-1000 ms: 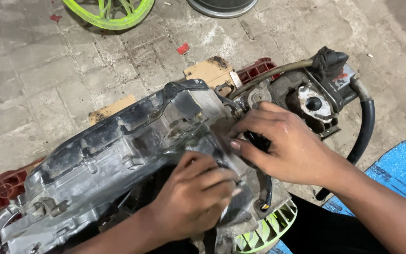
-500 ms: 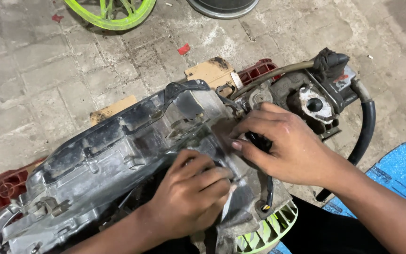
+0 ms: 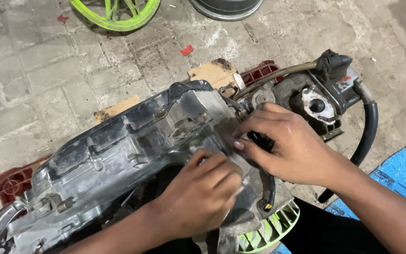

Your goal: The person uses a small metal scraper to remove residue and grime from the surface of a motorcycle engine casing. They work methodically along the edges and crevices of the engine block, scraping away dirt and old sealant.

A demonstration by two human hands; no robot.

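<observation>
Both hands, left hand [image 3: 203, 195] and right hand [image 3: 290, 143], on grey engine casing [image 3: 118, 155]; paved floor [image 3: 34, 80] beneath

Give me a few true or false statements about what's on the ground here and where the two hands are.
1. Both hands rest on the grey engine casing. True: the left hand and right hand meet near its middle.
2. A black rubber hose curves past the engine's right end. True.
3. The wheel rim at the top is red. False: it is neon green.
4. The engine sits on a workbench. False: it lies on a paved brick floor, over cardboard pieces.
5. A blue mat lies at the right. True.
</observation>
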